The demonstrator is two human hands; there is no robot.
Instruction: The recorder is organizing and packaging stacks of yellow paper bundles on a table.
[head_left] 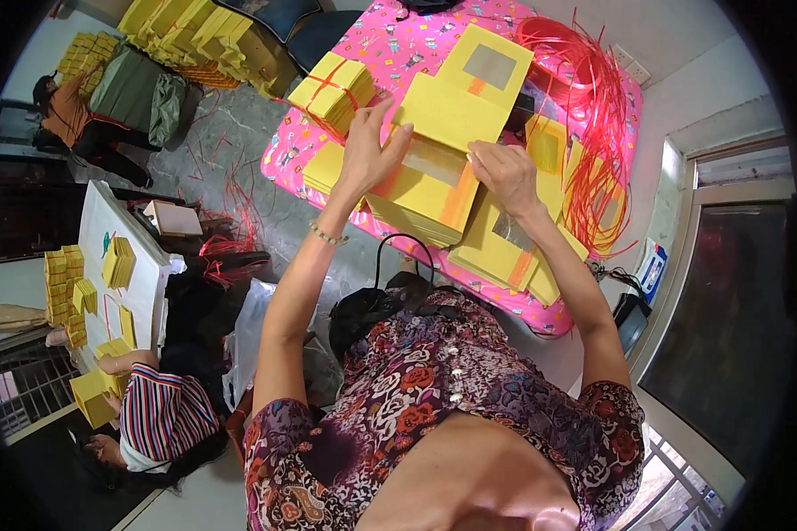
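A flat yellow card sleeve lies over a stack of yellow window envelopes on the pink table. My left hand is at its near left corner, thumb and fingers spread apart against the edge. At the near right corner, the curled fingers and thumb of my right hand pinch the sleeve's edge. Just beyond my left hand sits a bundle of yellow sleeves tied crosswise with red strapping. Another yellow windowed sleeve lies farther back, partly under the sleeve between my hands.
A tangle of red plastic strips covers the table's right side. More yellow envelopes lie near my right forearm. To the left, a person in a striped shirt handles yellow pieces at a white table. Another person is by stacked bundles.
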